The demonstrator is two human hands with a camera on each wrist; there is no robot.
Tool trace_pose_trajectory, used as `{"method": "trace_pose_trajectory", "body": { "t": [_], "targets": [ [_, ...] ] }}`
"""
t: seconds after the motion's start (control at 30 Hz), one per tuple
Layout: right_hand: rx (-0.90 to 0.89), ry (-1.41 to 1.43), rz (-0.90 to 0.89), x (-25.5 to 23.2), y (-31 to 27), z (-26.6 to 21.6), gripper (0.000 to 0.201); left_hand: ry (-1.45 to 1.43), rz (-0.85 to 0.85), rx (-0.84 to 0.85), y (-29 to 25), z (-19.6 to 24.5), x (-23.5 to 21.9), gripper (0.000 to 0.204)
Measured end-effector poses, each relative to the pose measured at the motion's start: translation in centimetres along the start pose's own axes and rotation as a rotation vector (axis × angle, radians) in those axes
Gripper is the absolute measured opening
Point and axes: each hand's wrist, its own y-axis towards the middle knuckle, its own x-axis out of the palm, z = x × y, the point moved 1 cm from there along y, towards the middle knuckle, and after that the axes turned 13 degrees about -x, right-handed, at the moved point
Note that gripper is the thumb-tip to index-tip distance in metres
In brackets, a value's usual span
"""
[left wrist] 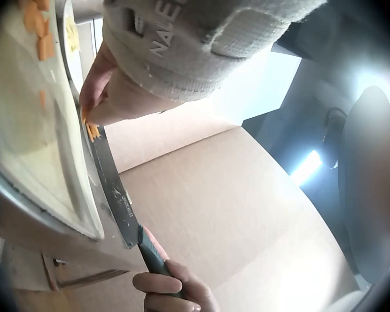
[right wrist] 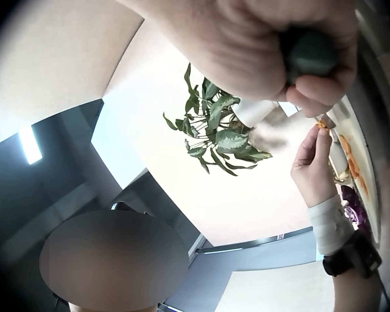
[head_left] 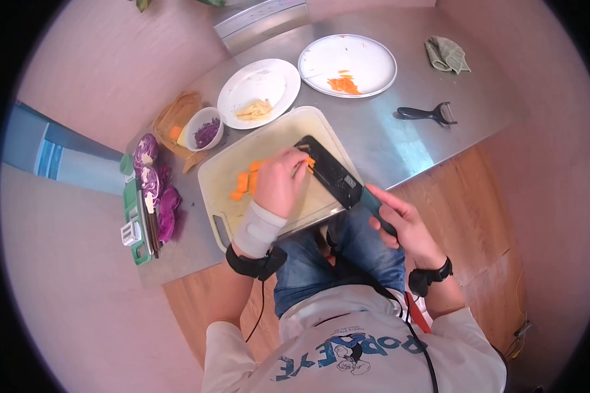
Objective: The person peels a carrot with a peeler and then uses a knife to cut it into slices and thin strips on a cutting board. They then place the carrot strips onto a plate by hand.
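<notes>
My right hand (head_left: 405, 226) grips the green handle of a kitchen knife (head_left: 334, 175), its dark, broad blade held flat and slanting over the right side of the cutting board (head_left: 278, 141). At the blade's far part, my left hand (head_left: 280, 183) pinches a few orange carrot strips (left wrist: 91, 132) between thumb and fingers. In the right wrist view the same fingertips hold the orange bits. Larger carrot pieces (head_left: 240, 185) lie on the board left of that hand and are partly hidden by it.
Beyond the board stand a plate (head_left: 233, 98) of pale strips, another plate (head_left: 367, 56) with carrot shreds, and a bowl (head_left: 191, 136) of shredded purple cabbage. A peeler (head_left: 419, 114) and a folded cloth (head_left: 444, 54) lie right. Cut purple cabbage (head_left: 147, 154) sits left.
</notes>
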Motion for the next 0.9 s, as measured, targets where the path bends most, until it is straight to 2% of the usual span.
{"method": "trace_pose_trajectory", "body": {
  "t": [0.13, 0.27, 0.4, 0.47, 0.5, 0.57, 0.63, 0.7, 0.77, 0.83, 0.9],
  "targets": [
    [-0.103, 0.015, -0.001, -1.5, 1.5, -2.1, 0.052, 0.081, 0.035, 0.124, 4.7, 2.8, 0.6, 0.013],
    [-0.223, -0.012, 0.077, -3.1, 3.6, -4.4, 0.052, -0.010, 0.009, 0.182, 10.6, 4.6, 3.2, 0.015],
    [-0.331, -0.062, 0.139, -4.0, 6.1, -6.5, 0.052, -0.062, 0.016, 0.183, 16.3, 4.6, 7.1, 0.016],
    [-0.392, -0.185, 0.128, -5.1, 8.3, -6.5, 0.052, -0.029, 0.027, 0.192, 18.6, 3.9, 8.9, 0.016],
    [-0.398, -0.185, 0.136, -5.6, 9.4, -6.2, 0.052, 0.014, 0.035, 0.185, 19.2, 3.5, 9.5, 0.016],
    [-0.493, -0.484, 0.125, -6.1, 11.1, -6.1, 0.052, 0.088, 0.025, 0.148, 20.0, 2.3, 10.2, 0.017],
    [-0.493, -0.539, 0.163, -6.3, 11.5, -6.5, 0.052, 0.170, 0.090, 0.129, 20.2, 1.4, 10.4, 0.019],
    [-0.532, -0.626, 0.149, -6.6, 11.7, -6.6, 0.052, 0.126, 0.091, 0.088, 19.8, 2.4, 10.0, 0.018],
    [-0.516, -0.600, 0.144, -6.8, 11.9, -6.6, 0.052, 0.042, 0.255, 0.210, 19.4, 3.5, 9.9, 0.015],
    [-0.500, -0.578, 0.131, -6.8, 12.0, -6.8, 0.053, 0.039, 0.233, 0.230, 19.5, 4.4, 10.3, 0.015],
    [-0.456, -0.427, 0.104, -6.6, 11.8, -7.1, 0.054, 0.036, 0.211, 0.245, 19.7, 4.1, 10.5, 0.015]
  ]
}}
